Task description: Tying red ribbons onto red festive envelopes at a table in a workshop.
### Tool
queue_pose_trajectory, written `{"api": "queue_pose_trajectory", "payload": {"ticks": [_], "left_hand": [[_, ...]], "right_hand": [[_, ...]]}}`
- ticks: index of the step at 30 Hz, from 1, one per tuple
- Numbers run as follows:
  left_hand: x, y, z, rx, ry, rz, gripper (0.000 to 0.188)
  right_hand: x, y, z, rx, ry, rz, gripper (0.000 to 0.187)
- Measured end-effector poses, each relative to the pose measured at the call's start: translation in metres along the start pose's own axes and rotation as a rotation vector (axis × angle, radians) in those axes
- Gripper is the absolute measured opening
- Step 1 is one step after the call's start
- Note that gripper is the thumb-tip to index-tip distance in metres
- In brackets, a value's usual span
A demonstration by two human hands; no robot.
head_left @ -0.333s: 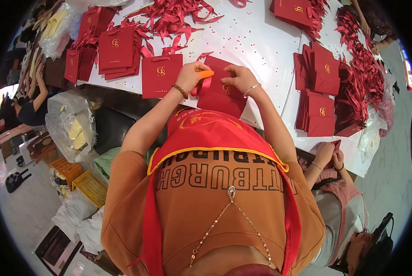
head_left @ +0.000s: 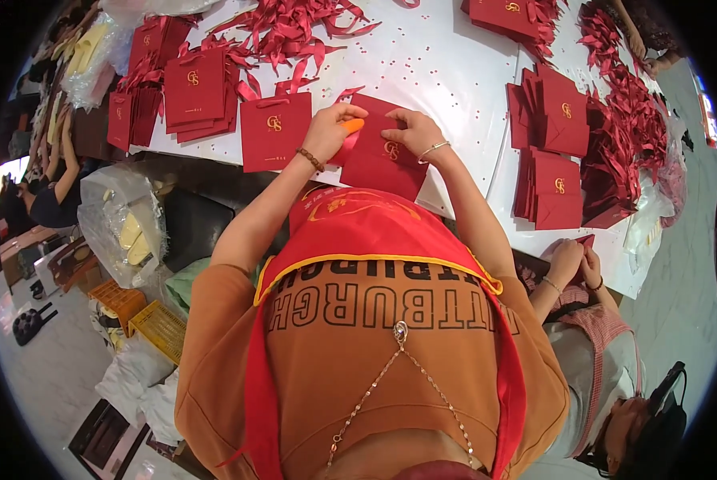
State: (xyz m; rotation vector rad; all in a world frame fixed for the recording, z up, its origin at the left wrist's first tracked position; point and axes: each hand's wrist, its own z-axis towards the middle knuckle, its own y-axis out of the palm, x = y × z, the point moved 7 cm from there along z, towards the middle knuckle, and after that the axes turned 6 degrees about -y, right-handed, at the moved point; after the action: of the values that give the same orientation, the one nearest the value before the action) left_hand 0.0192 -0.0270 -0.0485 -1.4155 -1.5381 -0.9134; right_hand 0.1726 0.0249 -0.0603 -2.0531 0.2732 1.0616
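A dark red paper gift bag [head_left: 381, 170] with a gold emblem lies flat before me at the table's near edge. My left hand [head_left: 333, 132], beaded bracelet at the wrist, is closed at the bag's upper left over a red ribbon [head_left: 346, 150]. A small orange piece [head_left: 352, 126] shows at its fingertips; whether it is a finger cover or a tool I cannot tell. My right hand [head_left: 416, 134] pinches the bag's upper part, thumb on the front beside the emblem. Just left of my left hand lies another red gift bag [head_left: 275, 132] with a ribbon handle.
Stacked red bags [head_left: 195, 92] stand at left, below a heap of red ribbons [head_left: 298, 28]. More bags [head_left: 558, 112] and ribbons fill the right side. A co-worker's hands [head_left: 576, 264] hold something red at the lower right. Yellow crates [head_left: 157, 330] sit on the floor at left.
The view has shifted slightly, moving the table's things a little left. My left fingers have turned a little, so less of the orange piece shows. My right hand stays at the bag.
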Motion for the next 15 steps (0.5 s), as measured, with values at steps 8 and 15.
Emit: {"api": "queue_pose_trajectory", "payload": {"ticks": [8, 15], "left_hand": [[-0.012, 0.011, 0.005, 0.006, 0.093, 0.271, 0.020], [-0.004, -0.009, -0.004, 0.179, 0.093, 0.451, 0.019]], "right_hand": [[-0.008, -0.001, 0.000, 0.046, -0.087, -0.019, 0.040], [0.003, 0.002, 0.002, 0.090, -0.073, -0.016, 0.038]]}}
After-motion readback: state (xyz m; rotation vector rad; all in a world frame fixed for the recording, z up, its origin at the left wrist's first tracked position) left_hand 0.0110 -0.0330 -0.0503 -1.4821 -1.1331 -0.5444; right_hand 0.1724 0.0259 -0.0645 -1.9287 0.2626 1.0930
